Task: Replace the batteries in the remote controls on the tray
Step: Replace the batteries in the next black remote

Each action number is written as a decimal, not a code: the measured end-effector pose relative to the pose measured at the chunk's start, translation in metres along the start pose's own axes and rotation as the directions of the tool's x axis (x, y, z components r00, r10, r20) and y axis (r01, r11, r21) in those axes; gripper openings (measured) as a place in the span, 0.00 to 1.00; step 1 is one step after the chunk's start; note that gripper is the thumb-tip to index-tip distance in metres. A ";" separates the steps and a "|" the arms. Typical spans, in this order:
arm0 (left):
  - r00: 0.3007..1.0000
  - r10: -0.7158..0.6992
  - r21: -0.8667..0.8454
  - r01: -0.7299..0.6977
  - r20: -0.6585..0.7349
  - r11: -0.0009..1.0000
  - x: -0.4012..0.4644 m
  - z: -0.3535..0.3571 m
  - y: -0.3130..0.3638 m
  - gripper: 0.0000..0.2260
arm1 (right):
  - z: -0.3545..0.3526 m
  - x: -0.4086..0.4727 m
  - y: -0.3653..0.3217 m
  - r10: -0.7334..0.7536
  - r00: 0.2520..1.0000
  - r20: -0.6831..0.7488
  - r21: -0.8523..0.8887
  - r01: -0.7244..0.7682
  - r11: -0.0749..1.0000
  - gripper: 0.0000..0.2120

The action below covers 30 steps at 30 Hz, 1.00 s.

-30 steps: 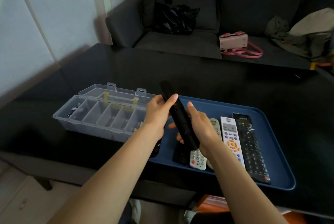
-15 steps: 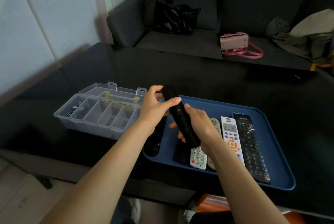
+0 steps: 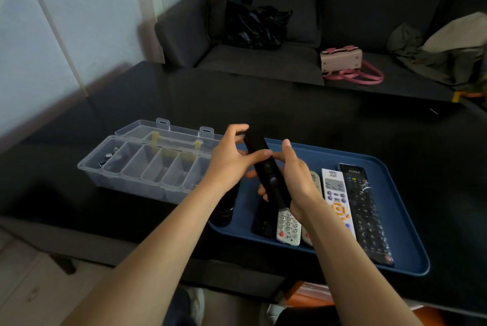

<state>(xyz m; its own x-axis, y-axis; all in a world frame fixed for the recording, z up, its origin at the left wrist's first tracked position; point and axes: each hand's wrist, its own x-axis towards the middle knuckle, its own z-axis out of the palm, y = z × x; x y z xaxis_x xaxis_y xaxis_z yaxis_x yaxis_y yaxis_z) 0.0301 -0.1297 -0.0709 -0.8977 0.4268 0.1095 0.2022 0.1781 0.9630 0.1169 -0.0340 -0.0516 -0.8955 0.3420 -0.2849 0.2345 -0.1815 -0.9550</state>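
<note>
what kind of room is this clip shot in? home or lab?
Most likely a home living room. A dark grey sofa sits right behind a low black table, and a pink handbag and a heap of clothes lie on its cushions. No lab gear is in view.

L hand (image 3: 226,165) curled, thumb across; R hand (image 3: 299,180) gripping from below; both forearms extended fwd.

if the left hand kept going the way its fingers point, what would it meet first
The left hand grips the black remote, fingers pointing right. Straight on, it would likely meet the right hand first, though depth is unclear.
</note>
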 end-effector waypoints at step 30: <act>0.948 0.311 0.762 -0.247 0.062 0.599 -0.004 -0.022 0.000 0.22 | 0.001 0.006 0.003 0.023 0.999 0.026 0.087 -0.025 0.996 0.14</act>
<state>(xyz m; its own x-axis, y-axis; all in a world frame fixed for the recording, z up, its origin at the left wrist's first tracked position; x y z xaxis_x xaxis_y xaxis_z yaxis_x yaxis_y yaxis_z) 0.0257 -0.1507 -0.0657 -0.7640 0.5155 0.3880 0.6407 0.6770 0.3622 0.1119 -0.0335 -0.0562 -0.8992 0.3142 -0.3044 0.2229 -0.2697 -0.9368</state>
